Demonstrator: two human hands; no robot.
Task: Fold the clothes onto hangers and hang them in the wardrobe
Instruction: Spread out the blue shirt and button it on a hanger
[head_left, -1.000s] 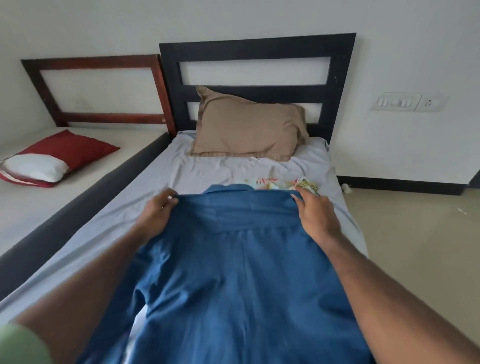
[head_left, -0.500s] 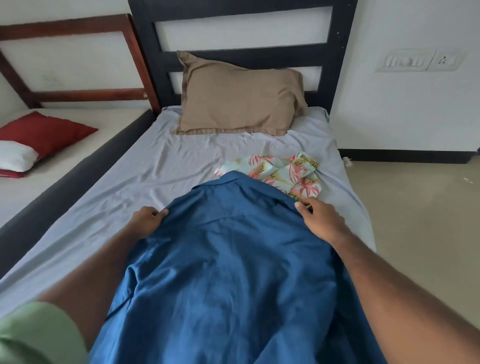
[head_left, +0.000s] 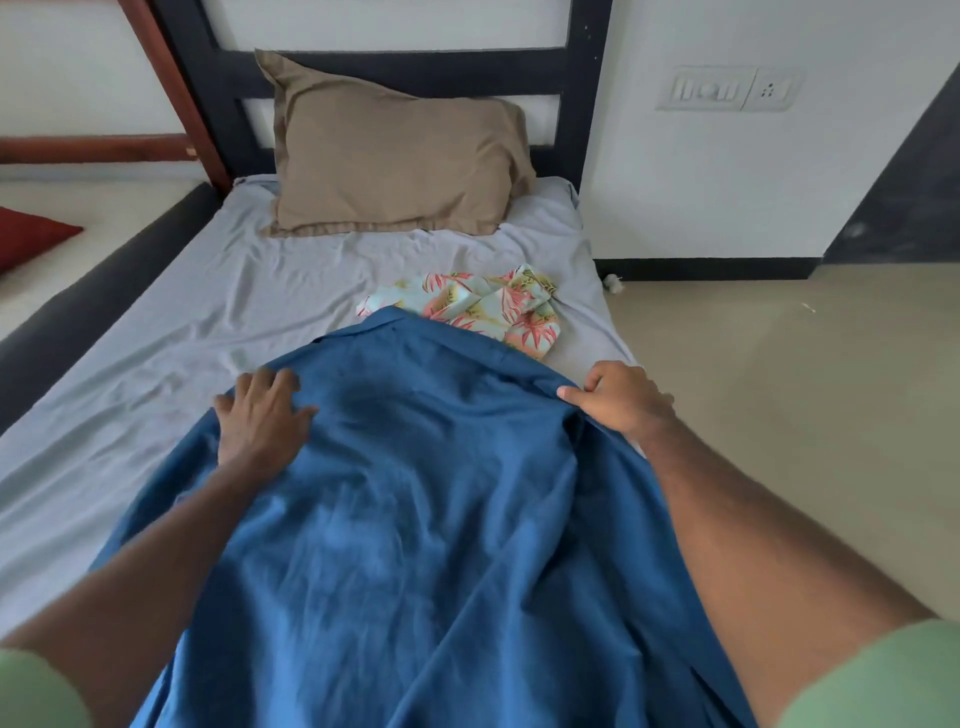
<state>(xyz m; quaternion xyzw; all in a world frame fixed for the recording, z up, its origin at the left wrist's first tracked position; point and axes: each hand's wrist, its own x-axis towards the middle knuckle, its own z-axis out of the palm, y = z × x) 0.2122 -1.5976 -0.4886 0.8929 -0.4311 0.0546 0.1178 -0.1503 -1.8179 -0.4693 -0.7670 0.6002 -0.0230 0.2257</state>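
The blue shirt (head_left: 415, 519) lies spread back-up along the bed (head_left: 182, 322), its collar end pointing toward the brown pillow (head_left: 395, 156), probably so that it is flat and square before a hanger goes in. No hanger or wardrobe is in view.

The left hand (head_left: 257, 415) lies on the shirt's left shoulder, grip spread with fingers straight and flat on the cloth, apparently to press and smooth it against the sheet. The right hand (head_left: 621, 397) sits at the opposite shoulder, at the bed's outer edge, grip curled and pinching the fabric there, likely to tug that side straight against the left hand's anchor.

Just beyond the right hand, past the collar, a floral garment (head_left: 483, 304) lies crumpled; the shirt's collar overlaps its near edge, so it seems to be waiting its turn.
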